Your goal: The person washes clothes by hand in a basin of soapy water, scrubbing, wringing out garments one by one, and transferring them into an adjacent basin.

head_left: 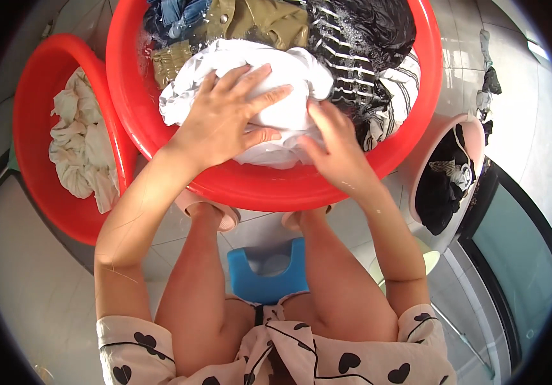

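Note:
A bunched wet white cloth (298,70) lies at the near side of a large red basin (276,192). My left hand (228,119) rests on top of it, fingers spread and pressing flat. At its right edge, my right hand (339,144) touches the cloth with thumb and fingers apart; some fingertips are hidden. Behind the cloth sit an olive garment (263,25) with a snap button and blue denim (176,16). To the right are a black-and-white striped garment (346,61), a shiny black garment (385,29) and a white piece with dark stripes (398,96). Suds cling around them.
A smaller red basin (32,135) on the left holds cream cloth (80,141). On the right, a pink bucket (420,186) contains dark clothes (443,186). A blue plastic stool (268,282) shows between my legs. Dark-framed glass panels (513,224) stand at the far right.

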